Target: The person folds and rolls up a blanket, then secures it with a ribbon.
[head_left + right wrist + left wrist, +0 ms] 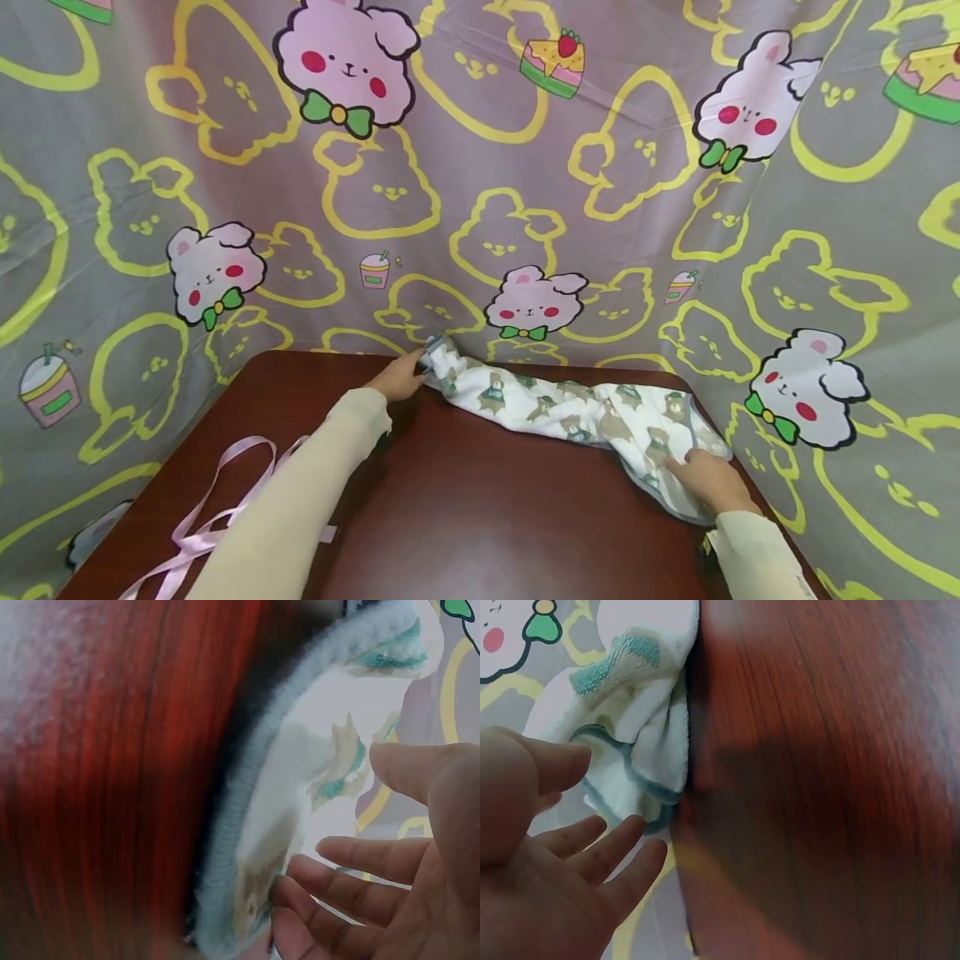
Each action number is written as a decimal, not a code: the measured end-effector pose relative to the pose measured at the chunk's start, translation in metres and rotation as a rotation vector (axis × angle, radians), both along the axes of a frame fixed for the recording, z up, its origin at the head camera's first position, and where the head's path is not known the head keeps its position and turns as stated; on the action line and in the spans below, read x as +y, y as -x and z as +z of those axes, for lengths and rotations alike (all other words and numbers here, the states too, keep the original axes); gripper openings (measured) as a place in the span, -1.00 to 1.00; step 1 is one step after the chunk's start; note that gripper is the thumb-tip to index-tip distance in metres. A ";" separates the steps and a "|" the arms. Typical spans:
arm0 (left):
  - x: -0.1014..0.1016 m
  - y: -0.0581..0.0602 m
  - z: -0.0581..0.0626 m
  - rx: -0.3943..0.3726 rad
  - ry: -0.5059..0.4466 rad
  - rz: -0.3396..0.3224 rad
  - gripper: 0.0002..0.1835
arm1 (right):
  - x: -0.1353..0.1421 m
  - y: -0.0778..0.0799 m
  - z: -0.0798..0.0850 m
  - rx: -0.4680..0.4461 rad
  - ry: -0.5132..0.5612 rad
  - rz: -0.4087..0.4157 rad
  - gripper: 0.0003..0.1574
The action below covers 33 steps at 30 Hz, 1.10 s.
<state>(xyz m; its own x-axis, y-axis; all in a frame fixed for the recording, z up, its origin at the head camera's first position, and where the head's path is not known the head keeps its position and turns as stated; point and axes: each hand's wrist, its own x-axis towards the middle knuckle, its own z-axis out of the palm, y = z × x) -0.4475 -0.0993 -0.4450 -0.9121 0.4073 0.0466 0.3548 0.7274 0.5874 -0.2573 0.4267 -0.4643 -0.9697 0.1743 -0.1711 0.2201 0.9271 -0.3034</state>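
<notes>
A white towel (540, 408) printed with brown bears and edged in grey-blue lies bunched along the far side of the table. At its left end is my left hand (401, 377); in the left wrist view its thumb and fingers (634, 881) stand apart, close to the folded, edged corner of the towel (656, 761). My right hand (712, 481) is at the towel's wider right end. The right wrist view has that hand's fingertips (289, 892) against the towel (300, 772), with the thumb (409, 765) held away from the fingers.
Pink ribbon (197, 542) lies in loops on the left of the dark red-brown table (480, 517), partly behind my left sleeve. A small pale tag (327, 533) shows beside that sleeve. Grey curtain (480, 167) with rabbit prints surrounds the table's far edge and sides.
</notes>
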 end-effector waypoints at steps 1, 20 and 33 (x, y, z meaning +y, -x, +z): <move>0.001 0.001 -0.002 0.006 -0.007 0.002 -0.35 | -0.001 0.001 -0.001 0.013 -0.006 0.007 0.00; 0.020 0.014 -0.003 0.035 -0.062 0.004 -0.46 | 0.007 -0.009 -0.004 0.031 0.061 -0.086 0.12; 0.023 0.014 0.005 0.245 -0.138 -0.138 -0.89 | 0.010 -0.015 -0.003 0.025 0.024 -0.135 -0.09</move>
